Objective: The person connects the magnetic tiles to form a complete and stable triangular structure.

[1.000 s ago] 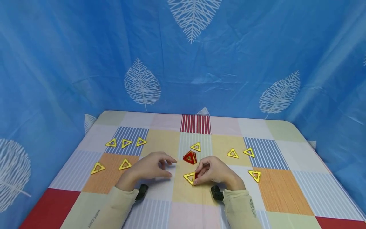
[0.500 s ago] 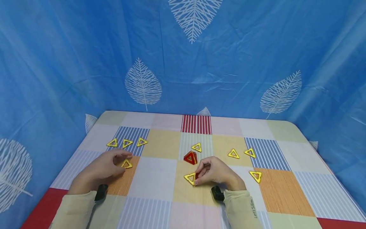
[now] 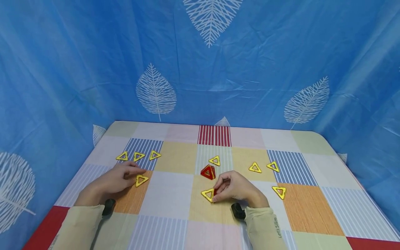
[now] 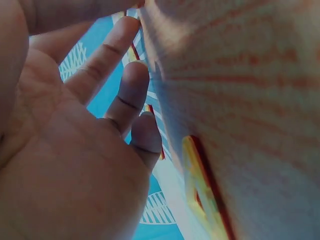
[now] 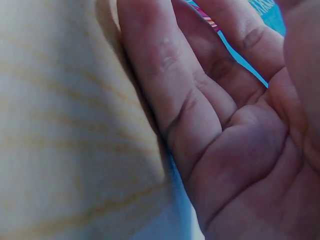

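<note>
The left hand (image 3: 116, 178), mid-frame a second ago, now sits at a yellow triangle (image 3: 143, 181) left of centre; whether it's pinching, I can't tell. The right hand (image 3: 232, 186) pinches a second triangle (image 3: 206, 196), lower centre, so both are likely engaged.

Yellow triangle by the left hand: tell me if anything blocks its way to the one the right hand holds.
Nothing visible does: between that yellow triangle and the right hand only patchwork cloth shows. The red triangle lies farther back.
</note>
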Demonstrator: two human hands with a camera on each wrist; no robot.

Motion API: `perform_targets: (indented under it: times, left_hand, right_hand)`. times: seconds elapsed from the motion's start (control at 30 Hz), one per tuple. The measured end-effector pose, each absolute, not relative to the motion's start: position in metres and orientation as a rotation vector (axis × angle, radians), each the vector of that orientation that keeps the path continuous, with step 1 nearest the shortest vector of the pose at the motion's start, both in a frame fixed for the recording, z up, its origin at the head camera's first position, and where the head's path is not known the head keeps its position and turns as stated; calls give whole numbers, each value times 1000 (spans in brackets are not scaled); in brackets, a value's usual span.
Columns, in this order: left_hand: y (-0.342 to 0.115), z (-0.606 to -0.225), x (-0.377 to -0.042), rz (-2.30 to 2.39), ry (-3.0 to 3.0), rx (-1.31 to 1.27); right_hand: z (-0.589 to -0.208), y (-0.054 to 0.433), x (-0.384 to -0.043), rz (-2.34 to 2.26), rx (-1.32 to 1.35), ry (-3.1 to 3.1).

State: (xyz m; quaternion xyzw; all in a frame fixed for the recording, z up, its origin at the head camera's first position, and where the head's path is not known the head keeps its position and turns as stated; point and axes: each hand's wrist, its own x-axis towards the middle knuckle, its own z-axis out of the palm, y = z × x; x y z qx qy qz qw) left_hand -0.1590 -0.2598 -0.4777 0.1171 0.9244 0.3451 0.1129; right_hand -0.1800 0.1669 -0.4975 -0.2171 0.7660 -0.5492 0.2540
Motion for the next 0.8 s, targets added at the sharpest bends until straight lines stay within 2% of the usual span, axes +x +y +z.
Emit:
perform_targets:
  times: [0.4,0.6,0.8]
  left_hand:
    - [-261,-481,-160,986,2777,264]
    - [-248,-478,-163,1104,2691,67]
    - [-224,-475,-166,1224,2696,153]
  right_hand:
    - [-498,167,-182,-1490,-581,2076]
    - [-498,167,-182,-1484,-584,2082]
    - [-498,168,-182,-1490,-591,2070]
